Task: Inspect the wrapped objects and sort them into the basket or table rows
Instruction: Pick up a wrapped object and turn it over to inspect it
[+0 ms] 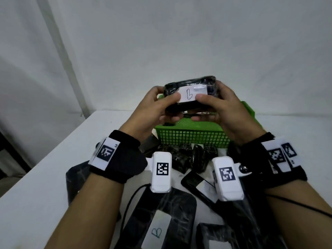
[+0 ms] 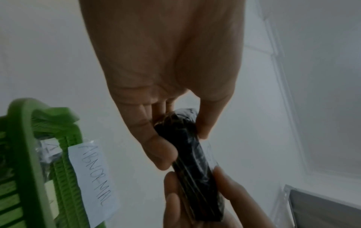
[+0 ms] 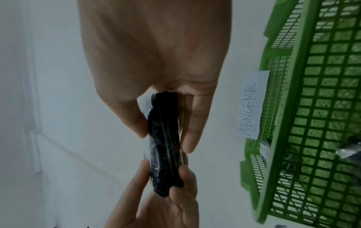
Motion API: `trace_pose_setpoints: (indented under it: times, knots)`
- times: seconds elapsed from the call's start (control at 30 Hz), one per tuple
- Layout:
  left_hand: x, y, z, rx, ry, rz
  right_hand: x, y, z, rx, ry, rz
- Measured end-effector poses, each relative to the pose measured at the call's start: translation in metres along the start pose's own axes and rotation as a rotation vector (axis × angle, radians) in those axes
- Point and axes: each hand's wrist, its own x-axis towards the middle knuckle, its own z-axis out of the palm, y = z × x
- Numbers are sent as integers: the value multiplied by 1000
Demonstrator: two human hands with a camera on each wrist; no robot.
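Left hand: your left hand (image 1: 158, 106) grips the left end of the wrapped black object (image 1: 190, 90), thumb on its front face and fingers curled behind it.
Right hand: your right hand (image 1: 219, 106) grips the right end the same way, thumb pressed beside the label.
Wrapped object: a black item in clear plastic film, held up off the table between both hands, above the near part of the green basket (image 1: 194, 136).
Label: a white paper label (image 1: 190, 93) on the side facing you, marked with a handwritten "B".
Basket: a green plastic mesh basket on the white table (image 1: 45, 177), with a paper tag (image 3: 253, 104) on its rim reading "ABNORMAL"; at least one wrapped item lies inside.
Table pile: more wrapped black objects (image 1: 190, 157) lie on the table between the basket and you; the nearest one (image 1: 161, 221) carries another white label with "B".
Wrists: black wrist straps (image 1: 122, 157) with square-coded markers sit on both wrists.
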Motion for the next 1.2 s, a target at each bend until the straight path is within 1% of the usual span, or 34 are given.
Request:
trace_pose_setpoints:
  times: [0.13,0.27,0.4,0.57,0.67,0.77,0.93,1.03,1.2]
  knots:
    - [7,0,-1,169,-3,85,2,9,-6,18,27,-4]
    - [8,-8,-1,235,-17,93,-1,18,-13,-49,74,-10]
    - [5,-23,4,206,-1,45,-3,17,-15,-148,54,-32]
    - [1,-32,4,216,0,51,-7,16,-23,-191,-38,55]
    - [0,-33,5,236,3,73,-9,15,-25,-220,-52,75]
    - [-1,-33,5,219,-14,87,-10,12,-27,-212,-35,70]
    - [1,-33,5,160,-84,118,-7,15,-29,-177,-15,45]
    - [3,-34,3,158,-86,131,-7,17,-28,-164,-22,43]
    - [5,-38,2,206,-52,169,-8,20,-20,-191,31,-20]
